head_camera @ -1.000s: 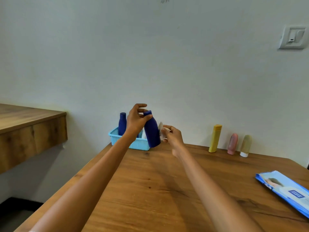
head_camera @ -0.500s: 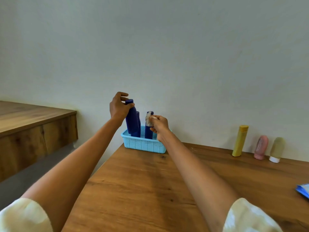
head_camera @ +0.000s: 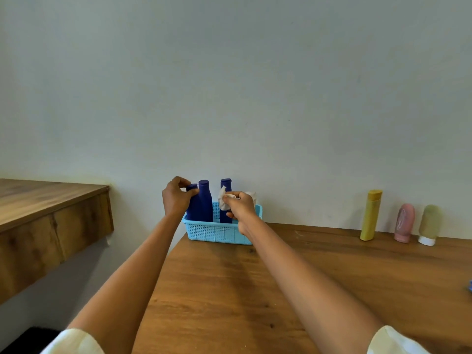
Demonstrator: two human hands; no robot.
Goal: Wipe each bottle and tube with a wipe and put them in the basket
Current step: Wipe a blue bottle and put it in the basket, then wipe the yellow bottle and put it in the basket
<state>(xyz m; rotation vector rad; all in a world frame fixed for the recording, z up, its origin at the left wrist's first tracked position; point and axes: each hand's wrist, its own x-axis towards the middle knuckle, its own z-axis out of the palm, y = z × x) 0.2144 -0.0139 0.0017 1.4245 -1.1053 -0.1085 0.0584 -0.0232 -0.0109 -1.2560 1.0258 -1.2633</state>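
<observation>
A light blue perforated basket [head_camera: 214,232] stands at the table's far left corner against the wall. Three dark blue bottles stand upright in it. My left hand [head_camera: 176,198] grips the cap end of the leftmost blue bottle [head_camera: 192,208], which sits low in the basket. A second blue bottle [head_camera: 205,200] stands right beside it and a third blue bottle [head_camera: 225,185] further right. My right hand [head_camera: 240,205] hovers over the basket's right half and pinches a crumpled white wipe [head_camera: 223,201] in front of the third bottle.
Along the wall at the right stand a yellow bottle [head_camera: 370,214], a pink tube [head_camera: 404,222] and an olive tube with a white cap [head_camera: 429,224]. A wooden counter [head_camera: 46,215] juts out at the left, across a gap from the wooden table [head_camera: 255,290].
My left hand has carried the blue bottle from above the table to the basket and lowered it in. My right hand with the wipe moved along to the basket.
</observation>
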